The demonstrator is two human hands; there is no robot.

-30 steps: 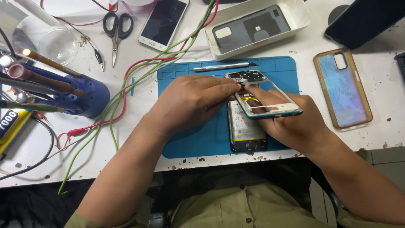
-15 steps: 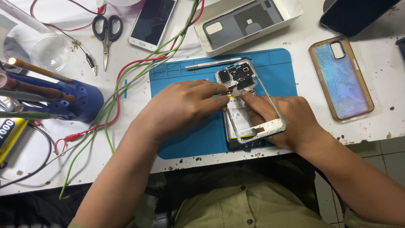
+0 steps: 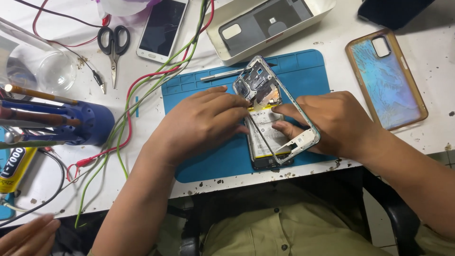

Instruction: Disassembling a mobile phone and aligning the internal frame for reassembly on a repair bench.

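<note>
Left hand (image 3: 201, 124): fingers curled, fingertips pressed against the left edge of the phone mid-frame (image 3: 275, 111), pinching it. Right hand (image 3: 332, 124): clenched around the mid-frame's right edge, thumb inside the frame opening. Mid-frame: tilted, raised off the opened phone body (image 3: 265, 142), far end up. Phone body: flat on the blue work mat (image 3: 303, 71), near the front edge of the tabletop (image 3: 436, 61). Beyond the mat: metal tool (image 3: 220, 74), white tray (image 3: 237, 52) with a grey back cover. Right: iridescent phone case (image 3: 386, 78). Left: scissors (image 3: 113, 47), white phone (image 3: 162, 28), blue tool holder (image 3: 90, 124).
</note>
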